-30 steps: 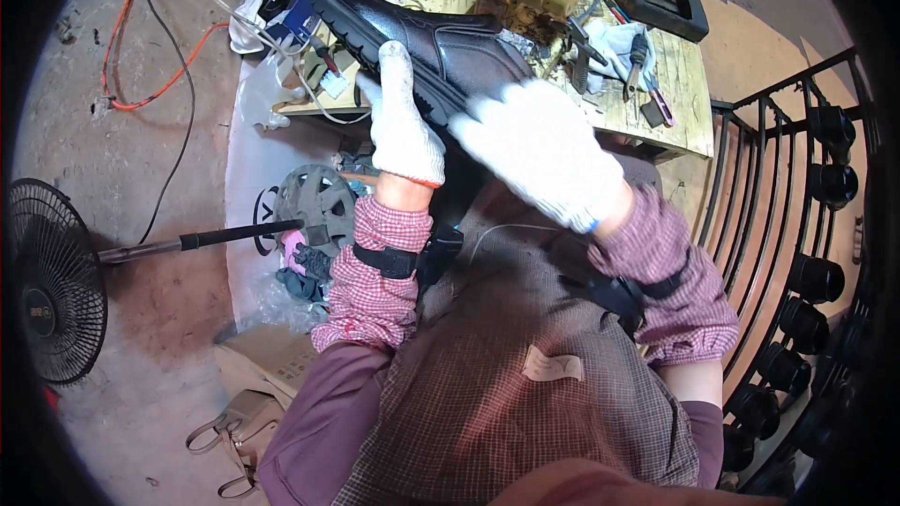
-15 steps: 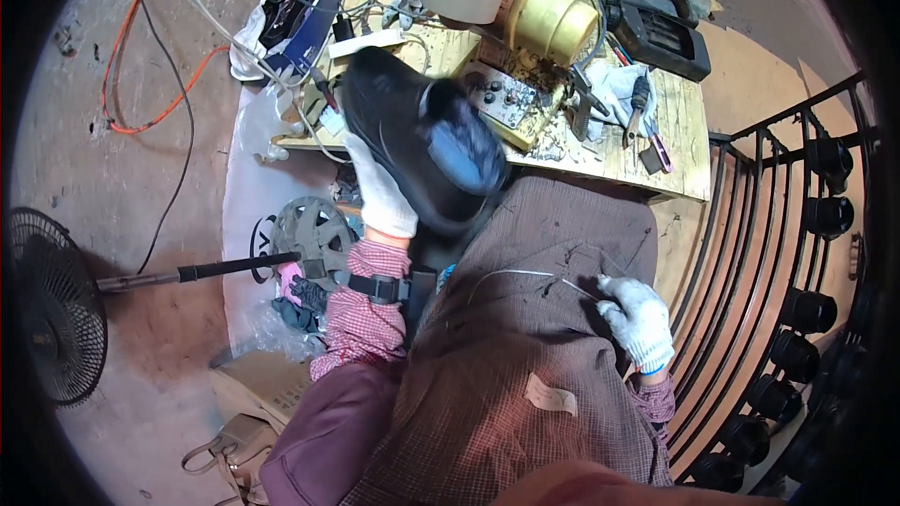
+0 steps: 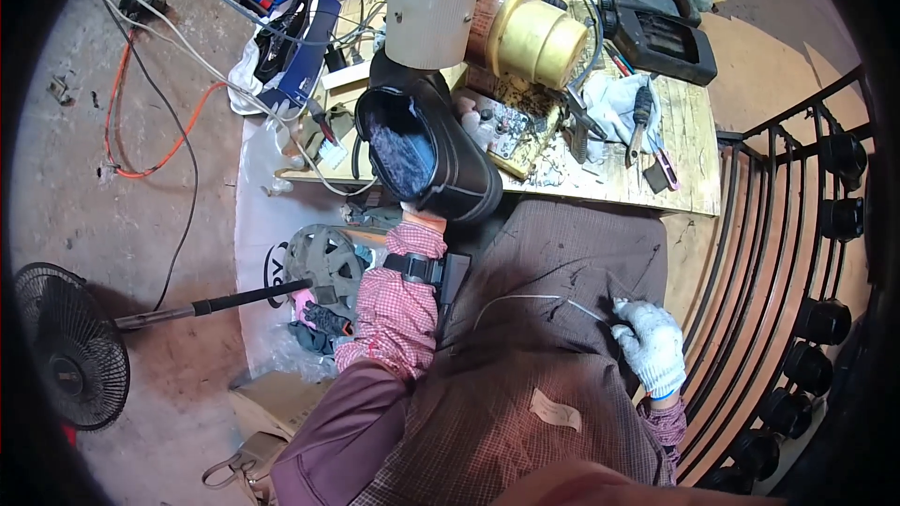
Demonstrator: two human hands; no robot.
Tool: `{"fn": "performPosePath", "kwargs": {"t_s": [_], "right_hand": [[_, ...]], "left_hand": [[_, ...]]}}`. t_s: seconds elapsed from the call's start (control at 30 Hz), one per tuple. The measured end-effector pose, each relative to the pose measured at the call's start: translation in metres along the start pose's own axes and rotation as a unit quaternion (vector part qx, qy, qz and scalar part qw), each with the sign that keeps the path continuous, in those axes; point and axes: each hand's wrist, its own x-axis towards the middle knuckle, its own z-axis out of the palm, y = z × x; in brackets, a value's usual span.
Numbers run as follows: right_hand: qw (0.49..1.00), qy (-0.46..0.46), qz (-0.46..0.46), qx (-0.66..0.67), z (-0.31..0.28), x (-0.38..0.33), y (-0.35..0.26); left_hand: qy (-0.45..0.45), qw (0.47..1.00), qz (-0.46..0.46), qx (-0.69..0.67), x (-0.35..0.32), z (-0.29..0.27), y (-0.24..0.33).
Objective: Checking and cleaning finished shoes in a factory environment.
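Since 0.5 s ago the black boot (image 3: 433, 145) has been lifted higher & its opening turned to the camera; the right hand (image 3: 653, 347) is closed on a thin wire at the lap. Left hand is hidden under the boot, grip can't be told. Boot should be kept steady, clear of the brass cylinder (image 3: 531, 36) & clutter on the bench (image 3: 689, 145) beyond.

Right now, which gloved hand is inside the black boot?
The left hand: it goes into the black boot, held up over the workbench edge. The right hand rests low on the brown cloth, pinching a thin wire.
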Motion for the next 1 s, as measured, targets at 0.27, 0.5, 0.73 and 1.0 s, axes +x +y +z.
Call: {"fn": "performPosePath", "kwargs": {"t_s": [0.27, 0.5, 0.73, 1.0], "right_hand": [[0.992, 0.088, -0.093, -0.013, -0.016, 0.038, -0.040], [0.815, 0.175, -0.439, -0.336, -0.023, 0.038, -0.058], [0.974, 0.177, -0.132, -0.038, -0.130, -0.033, -0.026], [0.822, 0.336, 0.338, -0.314, -0.251, -0.050, 0.156]], "left_hand": [[0.155, 0.959, -0.054, 0.232, -0.059, 0.039, -0.022], [0.249, 0.936, -0.151, 0.198, -0.097, 0.130, -0.083], [0.037, 0.861, -0.318, 0.394, -0.045, 0.173, -0.123], [0.097, 0.841, -0.353, 0.398, -0.037, 0.113, -0.144]]}}
